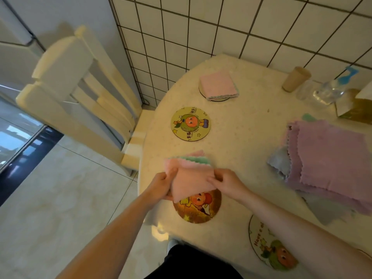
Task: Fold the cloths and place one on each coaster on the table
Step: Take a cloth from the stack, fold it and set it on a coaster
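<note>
A folded pink and green cloth (pixel 189 178) is held between my left hand (pixel 164 185) and my right hand (pixel 227 182), just above a brown cartoon coaster (pixel 198 211) near the table's left edge. Farther back lies a bare yellow coaster (pixel 190 123). At the far side a coaster (pixel 217 99) carries a folded pink cloth (pixel 218 84). A white coaster (pixel 267 244) lies near my right forearm. A pile of unfolded purple cloths (pixel 330 158) lies at the right, over grey ones.
A paper cup (pixel 295 78), a clear plastic bottle (pixel 330 90) and a tissue box (pixel 356 106) stand at the back right of the cream table (pixel 251 121). A cream wooden chair (pixel 80 97) stands to the table's left. Tiled wall behind.
</note>
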Demonstrator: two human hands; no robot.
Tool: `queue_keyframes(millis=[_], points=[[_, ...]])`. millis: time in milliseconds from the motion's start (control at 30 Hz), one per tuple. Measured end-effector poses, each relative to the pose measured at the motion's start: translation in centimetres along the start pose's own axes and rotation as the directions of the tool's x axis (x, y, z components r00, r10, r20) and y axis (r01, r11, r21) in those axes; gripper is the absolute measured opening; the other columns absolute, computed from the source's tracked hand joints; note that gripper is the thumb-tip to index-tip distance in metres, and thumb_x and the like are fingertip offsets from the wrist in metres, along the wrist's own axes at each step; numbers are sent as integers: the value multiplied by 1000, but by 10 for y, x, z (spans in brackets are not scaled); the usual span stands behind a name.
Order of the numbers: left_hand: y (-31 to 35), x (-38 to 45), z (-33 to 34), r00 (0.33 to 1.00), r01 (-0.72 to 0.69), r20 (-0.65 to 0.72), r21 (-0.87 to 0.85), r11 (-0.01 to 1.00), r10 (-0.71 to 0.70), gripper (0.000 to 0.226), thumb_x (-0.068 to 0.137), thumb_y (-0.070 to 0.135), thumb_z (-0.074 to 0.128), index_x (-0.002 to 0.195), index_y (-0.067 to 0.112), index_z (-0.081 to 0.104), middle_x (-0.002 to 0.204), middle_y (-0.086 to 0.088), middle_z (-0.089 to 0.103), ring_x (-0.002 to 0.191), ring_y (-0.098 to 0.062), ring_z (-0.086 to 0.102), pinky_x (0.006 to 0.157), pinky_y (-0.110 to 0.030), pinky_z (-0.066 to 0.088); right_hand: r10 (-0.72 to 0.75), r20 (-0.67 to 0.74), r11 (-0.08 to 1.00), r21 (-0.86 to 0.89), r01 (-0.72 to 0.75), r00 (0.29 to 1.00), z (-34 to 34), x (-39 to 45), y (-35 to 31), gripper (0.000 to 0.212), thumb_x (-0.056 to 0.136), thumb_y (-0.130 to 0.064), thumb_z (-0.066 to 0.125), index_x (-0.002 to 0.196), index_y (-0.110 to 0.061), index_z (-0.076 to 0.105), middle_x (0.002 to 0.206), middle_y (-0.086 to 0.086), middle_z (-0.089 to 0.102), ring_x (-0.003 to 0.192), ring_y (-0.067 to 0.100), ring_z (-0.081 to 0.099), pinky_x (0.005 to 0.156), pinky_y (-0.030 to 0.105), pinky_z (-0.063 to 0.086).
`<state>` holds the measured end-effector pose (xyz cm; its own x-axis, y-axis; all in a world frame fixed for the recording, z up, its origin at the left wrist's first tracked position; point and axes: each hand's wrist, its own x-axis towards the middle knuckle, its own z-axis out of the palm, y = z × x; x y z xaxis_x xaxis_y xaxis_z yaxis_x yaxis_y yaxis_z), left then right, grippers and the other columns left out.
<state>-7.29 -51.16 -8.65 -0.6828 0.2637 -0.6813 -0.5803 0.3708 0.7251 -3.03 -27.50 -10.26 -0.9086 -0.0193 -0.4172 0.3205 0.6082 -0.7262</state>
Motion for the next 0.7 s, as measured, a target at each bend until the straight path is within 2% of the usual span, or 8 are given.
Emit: queue_keyframes(millis=[67, 133, 200, 367, 467, 533, 600, 700], points=[[5, 5, 0, 998, 38, -52, -34, 999, -39, 47, 95, 50, 45, 106, 8, 63, 100, -25, 68, 83, -34, 71, 60, -37, 61, 2, -43, 1000, 11, -1, 999, 2, 12, -7, 18, 90, -31, 58, 84, -15, 63, 81, 0, 67, 74, 14, 61, 64, 34, 49], [5, 10, 3, 997, 56, -58, -59, 997, -59, 37, 94, 44, 52, 114, 14, 59, 98, -16, 70, 79, -28, 72, 61, -38, 61, 40, -14, 999, -15, -40, 999, 2, 21, -11, 20, 93, -31, 53, 77, -19, 56, 74, -4, 60, 67, 10, 54, 57, 28, 41], [3, 10, 5, 995, 57, -80, -80, 995, -63, 32, 94, 35, 57, 118, 15, 54, 97, -10, 68, 78, -23, 72, 62, -41, 61, 78, -2, 996, -32, -78, 997, 3, 27, -11, 21, 94, -33, 51, 78, -20, 55, 75, -4, 59, 68, 11, 54, 58, 25, 38], [-1, 11, 14, 974, 77, -205, -103, 992, -96, 35, 97, 28, 52, 114, -3, 50, 102, -23, 65, 83, -31, 69, 60, -44, 61, 138, -8, 986, -97, -138, 990, 5, 37, -6, 28, 95, -33, 48, 73, -17, 52, 69, -2, 54, 67, 18, 53, 55, 29, 35], [-2, 13, 16, 961, 78, -256, -97, 992, -100, 34, 97, 29, 51, 111, -3, 51, 99, -22, 64, 81, -30, 68, 55, -42, 60, 149, -16, 978, -145, -149, 989, 5, 42, -4, 33, 94, -34, 48, 66, -19, 48, 63, -3, 52, 66, 21, 53, 52, 29, 33], [-3, 15, 17, 957, 79, -270, -98, 992, -103, 29, 97, 30, 51, 107, 3, 54, 99, -19, 65, 81, -28, 68, 56, -43, 60, 163, -14, 973, -162, -163, 987, 4, 49, -6, 33, 94, -41, 46, 69, -18, 50, 66, -3, 55, 67, 21, 56, 54, 29, 38], [-5, 16, 18, 952, 77, -290, -91, 993, -101, 27, 96, 32, 53, 104, 7, 56, 99, -15, 65, 82, -27, 68, 57, -43, 60, 145, -48, 972, -177, -151, 988, 1, 58, -11, 33, 92, -49, 45, 82, -19, 53, 75, -1, 61, 71, 20, 60, 62, 34, 47], [-8, 17, 20, 948, 64, -310, -31, 997, -71, 35, 85, 40, 67, 108, 15, 56, 101, -5, 66, 87, -22, 67, 70, -44, 60, 111, -79, 979, -165, -123, 991, -6, 75, -22, 34, 87, -54, 50, 92, -20, 51, 83, -3, 63, 75, 18, 61, 69, 37, 52]])
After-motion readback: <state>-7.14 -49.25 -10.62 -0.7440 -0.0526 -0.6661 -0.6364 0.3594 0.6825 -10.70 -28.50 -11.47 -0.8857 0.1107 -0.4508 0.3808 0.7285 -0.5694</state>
